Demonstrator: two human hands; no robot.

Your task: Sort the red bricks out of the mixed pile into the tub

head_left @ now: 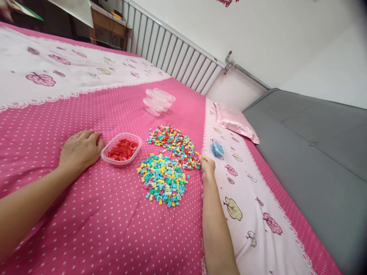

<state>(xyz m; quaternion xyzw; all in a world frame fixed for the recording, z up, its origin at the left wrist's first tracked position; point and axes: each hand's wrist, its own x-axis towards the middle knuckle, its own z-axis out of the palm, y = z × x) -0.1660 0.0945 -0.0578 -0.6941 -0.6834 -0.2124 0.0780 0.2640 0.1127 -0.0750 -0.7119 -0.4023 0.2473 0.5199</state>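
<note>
One bedspread (114, 229) could dip under my flat, spread left hand (80, 149), tipping the red-brick tub (123, 163) beside it; my right hand (207, 165), curled at the upper pile's (172, 140) edge, whether pinching anything I can't tell, could scatter pieces by dragging. Two mixed brick piles (164, 179), one clear-container cluster (159, 101), one red-brick tub, one blue-brick tub (218, 149), countless bricks (123, 149).

Brick piles (164, 181) on the bedspread (114, 221), between a tub (120, 164) left and a container (218, 147) right.
</note>
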